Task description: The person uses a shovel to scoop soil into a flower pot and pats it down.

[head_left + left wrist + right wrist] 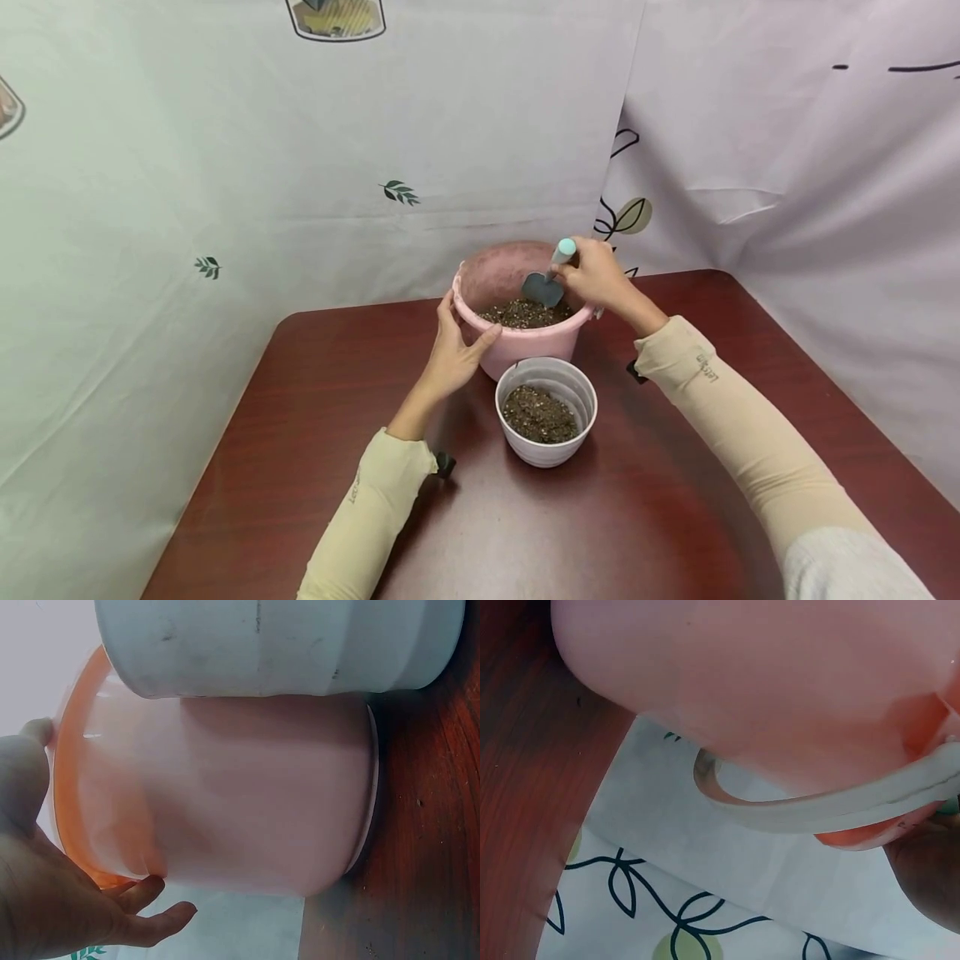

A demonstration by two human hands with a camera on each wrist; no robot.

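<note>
A pink bucket with dark, speckled soil inside stands toward the back of the table. My left hand holds its left side, thumb at the front rim and fingers against the outer wall. My right hand grips a small trowel by its pale green-tipped handle, over the bucket's right side. The trowel's grey blade is tilted down inside the bucket, its lower edge at the soil. In front of the bucket stands a white ribbed pot, with soil partway up.
The dark red wooden table meets a printed cloth backdrop behind and at the sides. A pale bucket handle hangs along the bucket's outside in the right wrist view. The pot stands close against the bucket.
</note>
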